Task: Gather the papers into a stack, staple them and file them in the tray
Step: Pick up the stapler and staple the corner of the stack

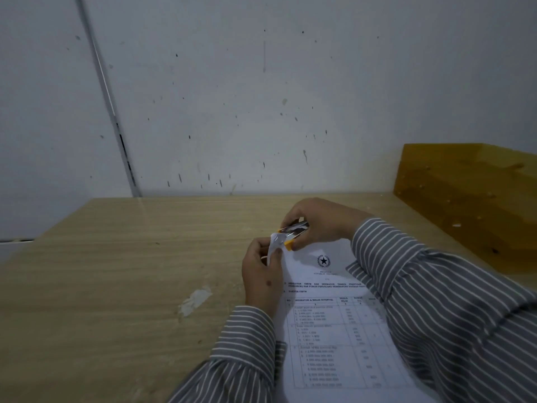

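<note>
A stack of printed papers (328, 315) with a star emblem and tables lies on the wooden desk between my arms. My left hand (263, 274) pinches the stack's top left corner, which is bent upward. My right hand (319, 221) grips a small stapler (293, 232) with a metal top and orange base, its jaws over that same corner. An amber translucent tray (470, 199) stands at the right against the wall.
The wooden desk (116, 286) runs to a white wall at the back. A patch of torn tape residue (194, 301) sits on the desk left of my left hand. The desk's left edge drops off at the far left.
</note>
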